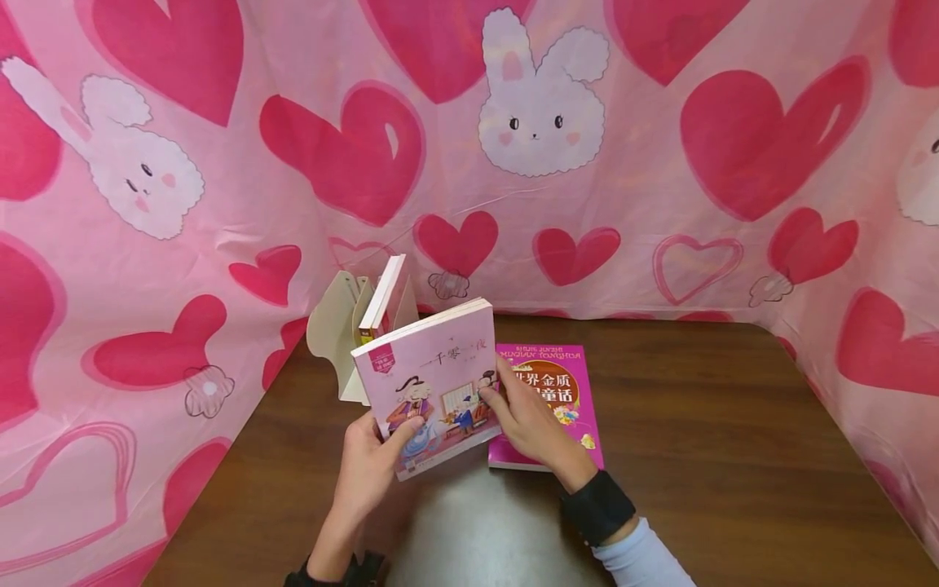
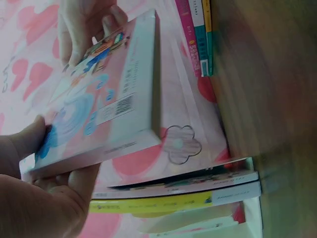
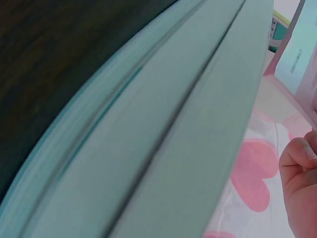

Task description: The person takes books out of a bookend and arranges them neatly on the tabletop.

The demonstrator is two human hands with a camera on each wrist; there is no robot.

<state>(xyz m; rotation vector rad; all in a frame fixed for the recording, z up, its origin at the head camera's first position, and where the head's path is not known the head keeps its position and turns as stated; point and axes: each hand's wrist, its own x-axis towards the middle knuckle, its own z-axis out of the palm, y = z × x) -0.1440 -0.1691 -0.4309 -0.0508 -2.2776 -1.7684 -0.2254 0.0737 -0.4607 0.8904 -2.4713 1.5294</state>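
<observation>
A pale pink paperback book (image 1: pixel 433 383), with figures drawn on its cover, is raised and tilted above the table. My left hand (image 1: pixel 370 456) grips its lower left corner, thumb on the front cover and fingers behind, as the left wrist view also shows. At its right edge my right hand (image 1: pixel 524 408) pinches it, the thumb lying on the cover. Behind the right hand, a magenta book (image 1: pixel 587 408) lies face up on the table, partly covered by that hand and the held book. In the left wrist view it tops a stack of books (image 2: pixel 194 39).
A cream book stand (image 1: pixel 333 334) at the back left of the brown table (image 1: pixel 704 424) holds upright books (image 1: pixel 385 297); the held book partly covers it. Pink cloth (image 1: pixel 455 187) with hearts and rabbits hangs around the table. Page edges (image 3: pixel 148 129) fill much of the right wrist view.
</observation>
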